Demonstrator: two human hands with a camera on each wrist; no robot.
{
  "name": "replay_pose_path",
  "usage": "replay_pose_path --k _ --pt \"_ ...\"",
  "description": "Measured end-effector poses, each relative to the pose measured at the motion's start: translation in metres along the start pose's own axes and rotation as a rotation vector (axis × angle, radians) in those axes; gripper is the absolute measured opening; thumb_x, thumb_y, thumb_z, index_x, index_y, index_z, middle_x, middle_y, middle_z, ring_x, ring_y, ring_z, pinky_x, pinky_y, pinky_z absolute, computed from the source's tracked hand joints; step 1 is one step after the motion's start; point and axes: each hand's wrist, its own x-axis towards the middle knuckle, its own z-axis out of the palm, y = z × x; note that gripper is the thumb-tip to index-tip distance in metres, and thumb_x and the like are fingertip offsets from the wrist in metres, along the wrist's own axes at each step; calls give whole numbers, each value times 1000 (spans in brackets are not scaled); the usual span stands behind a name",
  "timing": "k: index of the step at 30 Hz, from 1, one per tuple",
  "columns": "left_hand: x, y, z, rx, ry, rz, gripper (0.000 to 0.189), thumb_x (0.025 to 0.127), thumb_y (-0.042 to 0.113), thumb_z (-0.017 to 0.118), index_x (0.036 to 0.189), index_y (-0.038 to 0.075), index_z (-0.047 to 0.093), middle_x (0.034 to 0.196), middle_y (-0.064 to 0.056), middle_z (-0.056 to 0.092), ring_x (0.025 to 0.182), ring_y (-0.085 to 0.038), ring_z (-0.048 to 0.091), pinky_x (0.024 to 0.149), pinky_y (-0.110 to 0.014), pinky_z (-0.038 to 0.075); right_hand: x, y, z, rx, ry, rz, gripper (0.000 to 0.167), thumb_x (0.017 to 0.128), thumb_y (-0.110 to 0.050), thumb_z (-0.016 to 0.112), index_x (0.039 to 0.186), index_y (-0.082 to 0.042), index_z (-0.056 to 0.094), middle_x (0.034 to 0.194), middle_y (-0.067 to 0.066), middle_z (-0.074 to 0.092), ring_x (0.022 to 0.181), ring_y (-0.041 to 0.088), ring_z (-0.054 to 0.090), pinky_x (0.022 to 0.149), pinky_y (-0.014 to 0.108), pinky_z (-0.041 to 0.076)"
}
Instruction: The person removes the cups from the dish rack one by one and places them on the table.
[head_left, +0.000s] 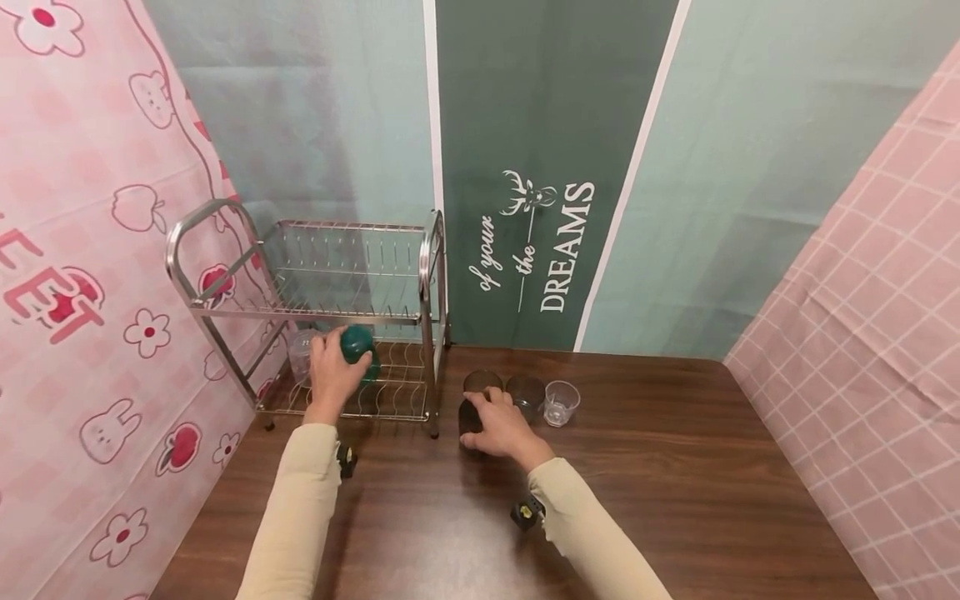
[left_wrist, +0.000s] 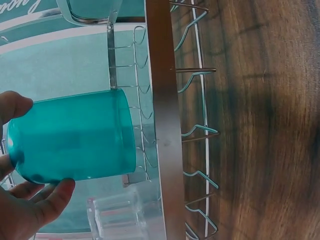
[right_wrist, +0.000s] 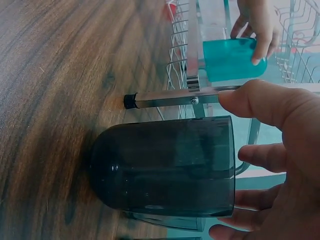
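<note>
My left hand (head_left: 335, 372) grips a teal plastic cup (left_wrist: 75, 137) by its rounded base, with the mouth turned down over the rack's lower shelf. Beside it on that shelf is a clear cup (left_wrist: 117, 212). On the table, my right hand (head_left: 501, 423) hovers at the rim of a dark grey see-through cup (right_wrist: 165, 167) standing upright. Its thumb and fingers are spread about the rim, and a gap shows between thumb and cup in the right wrist view. Behind it stand two more dark cups, one of them (head_left: 525, 398) next to a small clear cup (head_left: 562, 405).
A two-tier metal dish rack (head_left: 303, 313) stands at the back left of the brown wooden table (head_left: 660, 467). Its front rail (left_wrist: 167, 130) and a black-footed leg (right_wrist: 160, 99) lie close to the hands. A printed cloth (head_left: 555, 100) hangs behind.
</note>
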Motion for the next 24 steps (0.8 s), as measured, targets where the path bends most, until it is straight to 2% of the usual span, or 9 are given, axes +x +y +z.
replay_pose_path --k 6,14,24 --pt "-10 -3 -5 9 -18 -29 67 80 27 72 135 4 42 120 -24 33 109 -40 37 89 -57 34 -6 -2 0 -3 45 -6 68 74 -33 74 133 -9 49 129 26 41 112 44 42 84 54 40" --pt "-23 -2 -10 -9 -33 -49 77 76 30 74 136 -3 39 118 -27 31 106 -40 37 89 -57 34 -18 -4 -4 -14 90 -2 67 73 -33 75 131 -9 51 126 24 43 109 42 44 85 54 39" --pt "-46 11 -14 -41 -33 -40 74 74 32 74 135 4 43 116 -22 32 100 -39 43 84 -57 39 -32 -3 -7 22 119 -4 64 74 -32 74 130 -10 51 128 25 42 113 45 42 86 55 39"
